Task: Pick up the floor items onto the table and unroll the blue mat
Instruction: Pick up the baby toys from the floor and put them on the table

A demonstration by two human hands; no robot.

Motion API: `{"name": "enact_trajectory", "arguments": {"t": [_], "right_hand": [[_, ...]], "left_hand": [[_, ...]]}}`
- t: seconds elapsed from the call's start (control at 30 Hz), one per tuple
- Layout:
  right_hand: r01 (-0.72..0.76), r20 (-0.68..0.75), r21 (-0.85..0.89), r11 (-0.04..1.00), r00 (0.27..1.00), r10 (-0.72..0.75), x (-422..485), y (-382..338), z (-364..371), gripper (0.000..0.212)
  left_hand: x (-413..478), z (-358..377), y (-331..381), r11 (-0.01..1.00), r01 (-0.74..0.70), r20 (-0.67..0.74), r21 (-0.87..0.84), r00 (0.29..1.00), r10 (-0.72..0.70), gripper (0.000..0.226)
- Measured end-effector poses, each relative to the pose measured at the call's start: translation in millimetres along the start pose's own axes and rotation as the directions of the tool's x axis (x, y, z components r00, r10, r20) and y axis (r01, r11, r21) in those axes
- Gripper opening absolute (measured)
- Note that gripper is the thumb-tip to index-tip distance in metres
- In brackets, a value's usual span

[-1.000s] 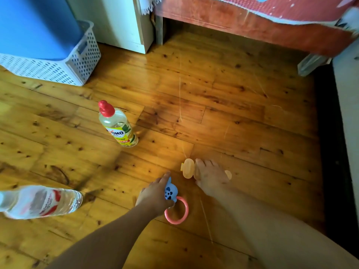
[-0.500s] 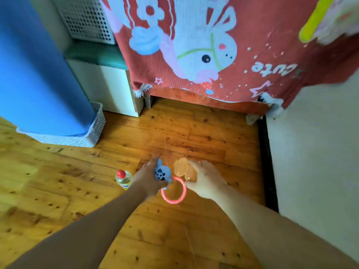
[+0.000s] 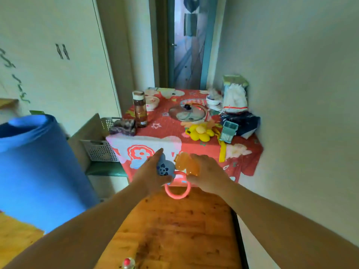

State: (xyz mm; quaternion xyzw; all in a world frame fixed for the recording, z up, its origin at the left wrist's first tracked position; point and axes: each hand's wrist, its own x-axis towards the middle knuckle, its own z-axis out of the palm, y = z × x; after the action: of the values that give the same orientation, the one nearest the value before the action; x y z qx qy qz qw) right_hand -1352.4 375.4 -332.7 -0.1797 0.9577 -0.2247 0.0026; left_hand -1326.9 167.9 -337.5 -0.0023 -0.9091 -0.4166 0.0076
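Observation:
My left hand (image 3: 148, 176) is shut on a blue rattle toy with a pink ring (image 3: 175, 189); the ring hangs below my fingers. An orange toy (image 3: 186, 164) is gripped in my right hand (image 3: 208, 175). Both hands are raised just in front of the near edge of the table, which is covered by a red cartoon cloth (image 3: 167, 127). The rolled blue mat (image 3: 37, 164) stands upright at the left. A bottle with a red cap (image 3: 128, 263) remains on the wooden floor at the bottom edge.
On the table are a brown bottle (image 3: 139, 109), a metal pot lid (image 3: 187, 113), a yellow flower toy (image 3: 201, 132), a teal toy (image 3: 227, 132), a white bag (image 3: 235, 99) and a dark box (image 3: 242, 122). White baskets (image 3: 101, 150) stand left of it. The wall is at the right.
Both hands lifted the toys off the floor and carried them up toward the table. The view rose from the floor to the tabletop.

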Motion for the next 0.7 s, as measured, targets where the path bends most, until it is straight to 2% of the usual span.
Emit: {"name": "enact_trajectory", "arguments": {"t": [0.17, 0.3, 0.5, 0.7], "right_hand": [[0.035, -0.135, -0.037, 0.999, 0.99, -0.039, 1.8, -16.2, -120.2, 0.075], [0.076, -0.242, -0.027, 0.997, 0.967, -0.081, -1.7, -18.4, -188.9, 0.074], [0.098, -0.366, -0.062, 0.993, 0.924, -0.114, -13.9, -7.1, -251.1, 0.073], [0.084, -0.352, -0.075, 0.994, 0.93, -0.105, -3.0, 9.6, -272.4, 0.073]], "left_hand": [[14.7, -59.6, 113.4, 0.99, -0.139, -0.035, 0.034, 0.989, 0.14, 0.103], [21.4, -82.9, 179.6, 0.964, -0.261, -0.067, 0.045, 0.962, 0.264, 0.103], [30.7, -83.4, 242.1, 0.931, -0.353, -0.097, 0.096, 0.927, 0.362, 0.1], [58.6, -73.6, 258.8, 0.92, -0.373, -0.085, 0.118, 0.92, 0.384, 0.101]]}}
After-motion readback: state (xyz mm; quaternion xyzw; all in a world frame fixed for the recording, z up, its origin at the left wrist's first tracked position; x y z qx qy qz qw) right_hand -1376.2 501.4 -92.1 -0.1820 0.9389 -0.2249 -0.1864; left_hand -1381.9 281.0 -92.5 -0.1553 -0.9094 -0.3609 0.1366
